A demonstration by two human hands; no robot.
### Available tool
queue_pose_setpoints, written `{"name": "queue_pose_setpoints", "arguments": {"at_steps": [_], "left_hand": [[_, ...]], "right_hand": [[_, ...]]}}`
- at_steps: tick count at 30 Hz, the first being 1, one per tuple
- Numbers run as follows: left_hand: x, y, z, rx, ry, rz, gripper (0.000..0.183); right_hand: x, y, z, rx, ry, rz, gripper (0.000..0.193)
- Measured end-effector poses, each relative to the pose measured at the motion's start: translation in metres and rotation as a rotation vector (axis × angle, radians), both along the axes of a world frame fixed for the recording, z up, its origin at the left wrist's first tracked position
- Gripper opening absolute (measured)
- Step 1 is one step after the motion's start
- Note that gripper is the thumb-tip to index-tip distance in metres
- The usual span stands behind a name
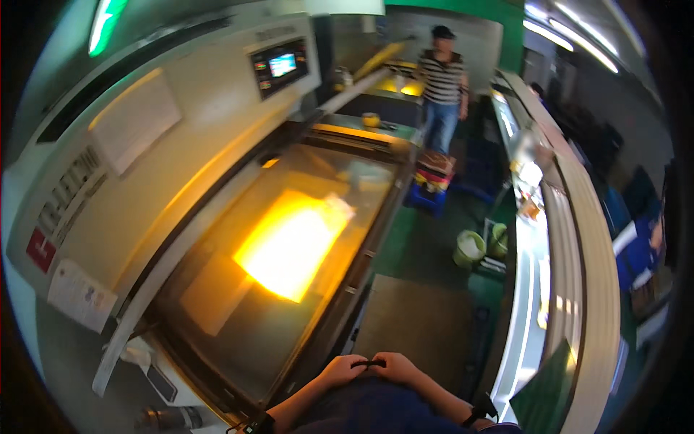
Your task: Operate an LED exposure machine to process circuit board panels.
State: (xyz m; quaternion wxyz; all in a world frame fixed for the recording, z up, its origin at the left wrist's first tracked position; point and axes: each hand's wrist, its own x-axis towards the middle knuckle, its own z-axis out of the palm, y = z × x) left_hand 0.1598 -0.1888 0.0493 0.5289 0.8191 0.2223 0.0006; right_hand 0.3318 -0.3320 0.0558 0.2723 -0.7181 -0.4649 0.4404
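Black strip (369, 363) sits between our two hands at the lower edge, above our dark lap. We pinch one end with the left hand (343, 370), the other with the right hand (396, 367), both closed on it. Left of them lies the machine's glass bed (238, 318) with a bright orange glow (289, 242). Farther back a person (442, 87) stands in a striped shirt; green buckets (470, 248) sit on the floor.

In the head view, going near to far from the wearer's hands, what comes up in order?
Clasped left hand and right hand, brown floor mat, pale green buckets, blue crate of stacked goods, person in a striped shirt.
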Motion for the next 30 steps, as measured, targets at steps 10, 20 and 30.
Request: {"name": "queue_pose_setpoints", "arguments": {"at_steps": [10, 20, 30], "left_hand": [[-0.054, 0.021, -0.001, 0.012, 0.060, 0.403, 0.028], [-0.029, -0.038, -0.015, -0.263, -0.072, 0.735, 0.025], [0.018, -0.143, -0.021, 0.024, 0.134, 0.720, 0.026]], "right_hand": [[-0.013, 0.103, 0.023, 0.193, -0.075, 0.517, 0.037], [0.009, 0.106, 0.036, 0.026, -0.247, 0.917, 0.039], [0.047, 0.017, -0.005, -0.103, -0.260, 0.830, 0.042]]}}
